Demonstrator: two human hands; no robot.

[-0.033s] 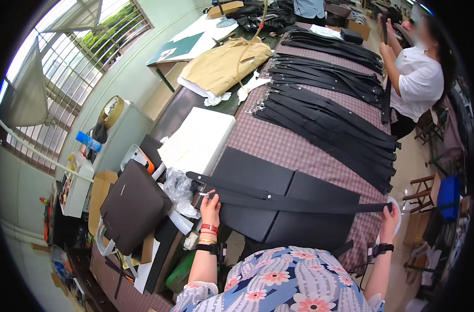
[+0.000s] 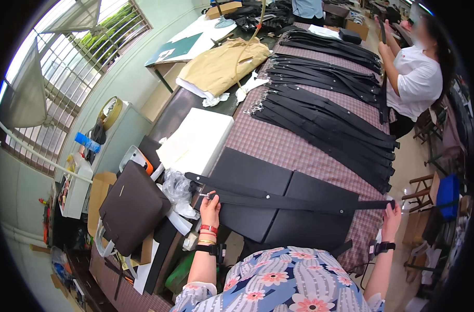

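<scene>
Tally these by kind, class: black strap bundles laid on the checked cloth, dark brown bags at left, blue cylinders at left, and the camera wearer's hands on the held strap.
Strap bundles on the checked cloth: 3
Dark brown bag: 1
Blue cylinder: 1
Hands on the held strap: 2
Total: 7

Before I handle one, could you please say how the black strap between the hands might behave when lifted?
The long, thin black strap probably flops. Likely light: the right hand pinches one end. Its metal hardware may swing.
</scene>
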